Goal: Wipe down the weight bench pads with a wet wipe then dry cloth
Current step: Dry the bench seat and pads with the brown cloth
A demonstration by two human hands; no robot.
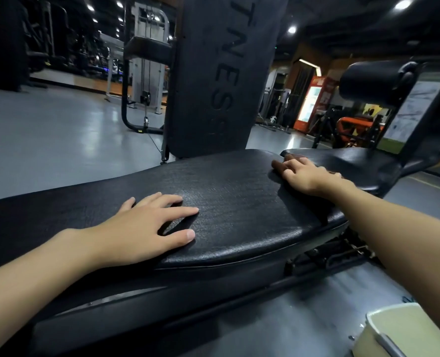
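Black leather-look vinyl on the bench pad (239,202), finely grained and creased, softly glossy along its rounded edge. Matt, pebbled upright pad (195,73) with embossed lettering. Smooth grey floor (59,130), shiny with reflections. Smooth off-white plastic tub (407,328).

Embossed capitals "TNESS" run down the upright back pad (218,73), each letter turned on its side. The pad stands beyond the fingertips of the left hand (146,225) and the right hand (306,176), between the two. The word's start is cut off at the top. Well past the right fingers, a red cabinet (314,104) and a white poster (414,109) carry print too blurred to read.
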